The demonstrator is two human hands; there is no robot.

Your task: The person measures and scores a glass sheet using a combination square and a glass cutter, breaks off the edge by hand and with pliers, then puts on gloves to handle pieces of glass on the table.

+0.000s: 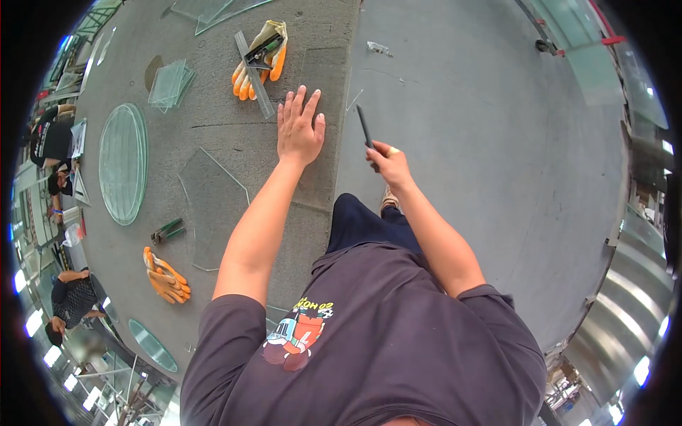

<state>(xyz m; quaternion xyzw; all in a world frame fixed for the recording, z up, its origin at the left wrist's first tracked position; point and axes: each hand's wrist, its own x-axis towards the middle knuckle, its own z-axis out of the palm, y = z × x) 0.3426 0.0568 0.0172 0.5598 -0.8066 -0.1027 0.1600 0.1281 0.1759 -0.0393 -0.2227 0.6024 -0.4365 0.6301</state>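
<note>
My left hand [301, 131] lies with spread fingers near the edge of the grey work surface [234, 135], holding nothing. Just beyond its fingertips is a metal combination square [254, 74], its dark head resting on an orange and cream glove [278, 32]. My right hand [391, 167] is closed around the lower end of a thin dark tool [364, 126] that points up and away from me. Left of my left forearm lies a clear glass sheet [217, 213] with angled edges.
Stacked oval glass panes [123, 163], small square panes [169, 85], green-handled pliers [168, 231] and another orange glove [167, 275] lie at the left. Two people [71, 298] [53, 142] are at the far left. Glass panels [579, 50] stand at the upper right.
</note>
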